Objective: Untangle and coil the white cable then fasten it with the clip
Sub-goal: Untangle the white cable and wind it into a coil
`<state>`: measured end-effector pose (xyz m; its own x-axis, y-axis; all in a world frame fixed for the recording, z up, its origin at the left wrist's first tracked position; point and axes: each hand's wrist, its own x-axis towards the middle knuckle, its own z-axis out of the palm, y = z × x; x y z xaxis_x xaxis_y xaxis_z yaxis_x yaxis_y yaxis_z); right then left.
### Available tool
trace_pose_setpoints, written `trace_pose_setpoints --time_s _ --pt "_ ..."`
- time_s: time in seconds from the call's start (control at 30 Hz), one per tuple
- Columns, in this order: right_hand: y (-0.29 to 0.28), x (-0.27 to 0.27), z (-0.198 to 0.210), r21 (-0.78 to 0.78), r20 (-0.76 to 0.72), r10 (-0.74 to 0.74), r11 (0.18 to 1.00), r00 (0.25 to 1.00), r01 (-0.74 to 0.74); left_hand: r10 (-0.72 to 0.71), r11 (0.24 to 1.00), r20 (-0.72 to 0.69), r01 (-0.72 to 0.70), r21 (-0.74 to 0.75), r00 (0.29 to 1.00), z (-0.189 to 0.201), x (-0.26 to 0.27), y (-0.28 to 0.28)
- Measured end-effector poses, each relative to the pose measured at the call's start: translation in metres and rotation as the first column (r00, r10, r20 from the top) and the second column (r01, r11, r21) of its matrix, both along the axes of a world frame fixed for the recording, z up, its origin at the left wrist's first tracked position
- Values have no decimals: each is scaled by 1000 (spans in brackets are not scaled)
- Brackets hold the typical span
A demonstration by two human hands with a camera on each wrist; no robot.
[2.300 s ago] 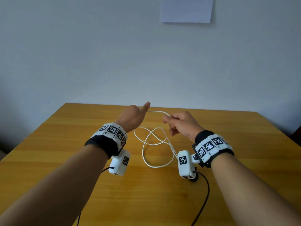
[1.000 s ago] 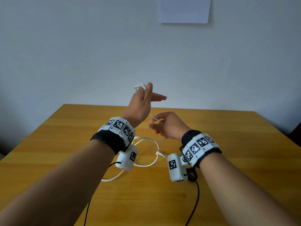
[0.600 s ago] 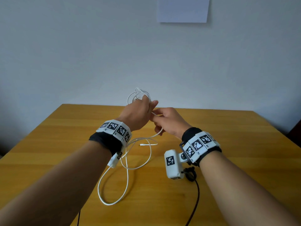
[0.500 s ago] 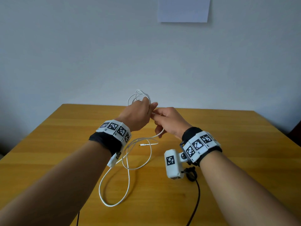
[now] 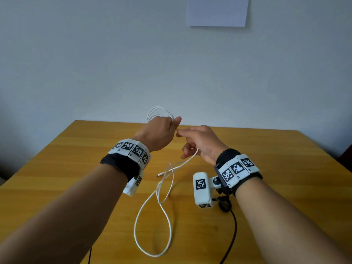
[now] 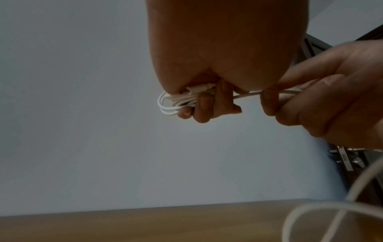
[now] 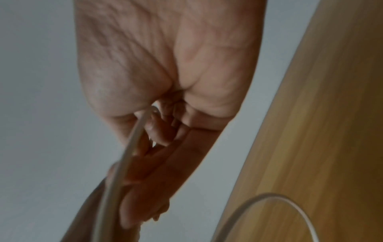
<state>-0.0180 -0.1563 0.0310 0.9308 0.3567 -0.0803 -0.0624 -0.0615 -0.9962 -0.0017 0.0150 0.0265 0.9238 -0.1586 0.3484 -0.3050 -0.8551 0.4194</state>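
Observation:
My left hand is raised above the far part of the table and grips several coiled loops of the white cable; in the left wrist view its curled fingers close round the bundle, a connector among the loops. My right hand is just to its right and pinches the free run of cable, which passes through its palm. The rest hangs down to the table as a long loop, with a plug end lying on the wood. No clip is visible.
The wooden table meets a plain grey wall with a paper sheet pinned high up. Black camera leads trail toward the near edge under my right forearm. A dark door frame stands at the right in the left wrist view.
My right hand has drawn back slightly to the right, sliding along the cable away from my left hand. The hanging loop has swung and lengthened toward me. My left hand keeps its coil.

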Motion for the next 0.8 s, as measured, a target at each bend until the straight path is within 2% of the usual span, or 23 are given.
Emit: trace_pose_setpoints --time_s 0.1,0.2,0.33,0.43,0.53,0.6,0.67,0.73,0.8 --pt "-2 -1 0 66 -53 -28 997 998 31 32 999 -11 -32 15 999 5 -4 3" --pt "-2 1 -3 63 -60 -50 997 997 54 80 997 -51 -79 12 996 7 -6 6" --pt "-1 6 -8 11 10 -88 996 996 88 37 990 -69 -46 -132 997 12 -13 10" --pt "0 9 -10 22 82 -116 993 990 114 20 962 -228 -81 -260 973 16 -15 12" --pt "2 12 -12 -9 203 -191 980 960 197 -101 917 -384 -64 -394 918 14 -15 12" --pt "3 13 -12 -38 294 -229 967 928 250 -208 859 -445 -55 -509 871 14 -18 10" --pt "4 15 -13 -83 353 -250 952 902 296 -330 764 -482 -70 -641 812 14 -22 7" --pt "7 17 -15 -154 369 -244 936 897 318 -465 622 -460 -90 -778 756 15 -27 5" --pt "10 17 -18 -242 374 -209 919 904 313 -553 446 -381 -123 -886 741 18 -30 1"
